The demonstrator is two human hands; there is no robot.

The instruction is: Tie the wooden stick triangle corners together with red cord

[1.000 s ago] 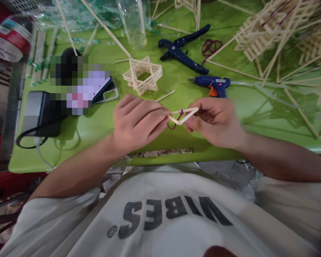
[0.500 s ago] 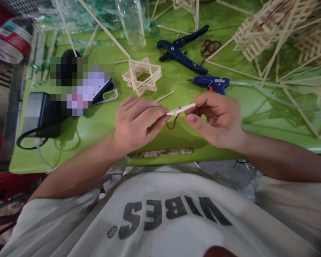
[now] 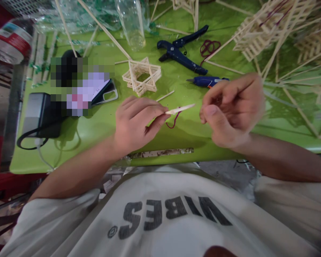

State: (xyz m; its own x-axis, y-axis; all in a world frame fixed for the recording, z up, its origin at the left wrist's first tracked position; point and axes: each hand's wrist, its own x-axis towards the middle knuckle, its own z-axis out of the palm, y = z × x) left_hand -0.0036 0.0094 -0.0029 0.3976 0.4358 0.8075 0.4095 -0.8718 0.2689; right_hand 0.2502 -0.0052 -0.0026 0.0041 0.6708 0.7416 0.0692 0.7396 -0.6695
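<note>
Between the thumb and fingers of my left hand [image 3: 141, 123] is a small piece made of pale wooden sticks [image 3: 181, 108], its free end pointing right. A dark red string [image 3: 173, 123] dangles from it. My right hand [image 3: 234, 110] is raised to the right, apart from the piece, its fingers loosely curled and apart with nothing in them. Just behind that hand lies a blue glue gun [image 3: 203, 81], its rear part hidden by the fingers. A star-shaped stack of sticks [image 3: 157, 73] sits beyond my left hand, and one loose stick [image 3: 166, 95] lies between.
Dark blue cutters [image 3: 182, 53] and a coil of dark red string [image 3: 210, 47] lie further back. Larger stick frames [image 3: 256, 39] stand at the right. A clear bottle [image 3: 135, 32], a phone case [image 3: 111, 93] and a black-grey box [image 3: 42, 114] with a cable occupy the left. A stained strip [image 3: 163, 152] lies near the front edge.
My right hand has let go of the stick piece and moved right, now covering part of the glue gun. My left hand has stayed in place with the piece.
</note>
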